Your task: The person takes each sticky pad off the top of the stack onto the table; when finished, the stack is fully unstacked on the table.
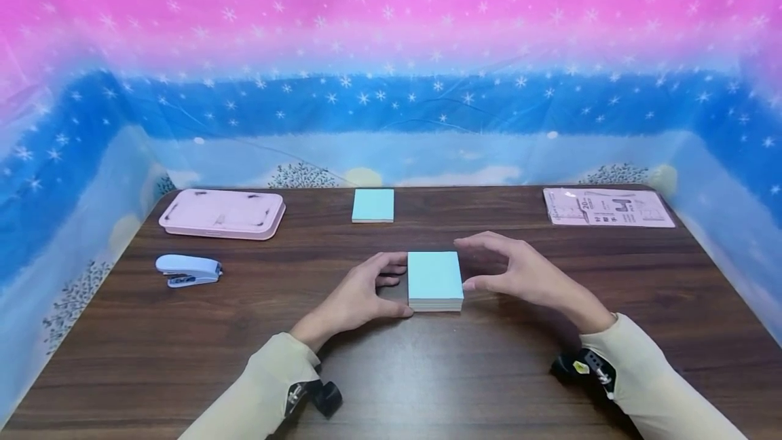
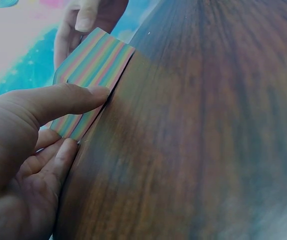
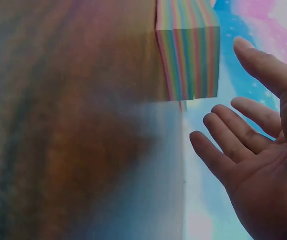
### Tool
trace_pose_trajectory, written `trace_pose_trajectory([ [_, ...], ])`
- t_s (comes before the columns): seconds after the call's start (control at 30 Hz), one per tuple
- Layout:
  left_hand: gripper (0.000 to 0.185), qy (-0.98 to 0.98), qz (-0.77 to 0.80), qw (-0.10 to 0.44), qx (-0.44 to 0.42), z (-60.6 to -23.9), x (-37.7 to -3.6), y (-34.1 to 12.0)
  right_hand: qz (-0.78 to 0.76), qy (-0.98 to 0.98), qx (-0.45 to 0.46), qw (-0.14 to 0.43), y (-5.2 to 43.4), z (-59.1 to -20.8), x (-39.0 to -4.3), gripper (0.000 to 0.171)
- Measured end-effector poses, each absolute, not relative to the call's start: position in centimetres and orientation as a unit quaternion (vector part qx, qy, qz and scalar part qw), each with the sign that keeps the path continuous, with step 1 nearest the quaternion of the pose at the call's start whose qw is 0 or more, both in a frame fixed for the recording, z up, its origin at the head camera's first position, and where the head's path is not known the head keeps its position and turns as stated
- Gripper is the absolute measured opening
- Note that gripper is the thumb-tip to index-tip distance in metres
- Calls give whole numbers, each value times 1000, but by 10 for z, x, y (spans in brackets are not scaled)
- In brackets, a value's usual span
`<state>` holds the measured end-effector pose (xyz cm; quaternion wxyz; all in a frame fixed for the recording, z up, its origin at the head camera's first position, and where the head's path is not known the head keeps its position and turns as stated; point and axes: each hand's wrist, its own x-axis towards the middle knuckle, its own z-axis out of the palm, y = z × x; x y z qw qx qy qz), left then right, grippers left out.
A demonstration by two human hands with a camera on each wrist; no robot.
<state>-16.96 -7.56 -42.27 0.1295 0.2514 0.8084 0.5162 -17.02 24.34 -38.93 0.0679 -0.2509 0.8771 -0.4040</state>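
Observation:
A thick square stack of sticky notes lies on the table between the two hands, its top sheet mint green. Coloured stripes run along the sides of the stack in both wrist views. My left hand is at the stack's left side, thumb by the near corner and index finger toward the far one. In the left wrist view the thumb overlaps the striped side. On the other side, my right hand is spread, fingers and thumb apart. The right wrist view shows a gap between those fingers and the stack.
Behind the stack lies a second, thinner mint-green pad. A pale pink case and a light blue stapler are on the left. A flat, clear-wrapped printed packet lies at back right. Patterned cloth surrounds the wooden table.

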Motion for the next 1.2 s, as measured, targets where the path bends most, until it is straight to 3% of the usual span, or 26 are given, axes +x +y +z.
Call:
trace_pose_trajectory([
  [0.67, 84, 808, 516, 130, 254, -422, -170, -76, -373, 874, -304, 71, 239, -396, -170, 84],
  [1.2, 83, 808, 514, 134, 253, -421, -169, -77, -359, 879, -309, 58, 237, -395, -170, 82],
])
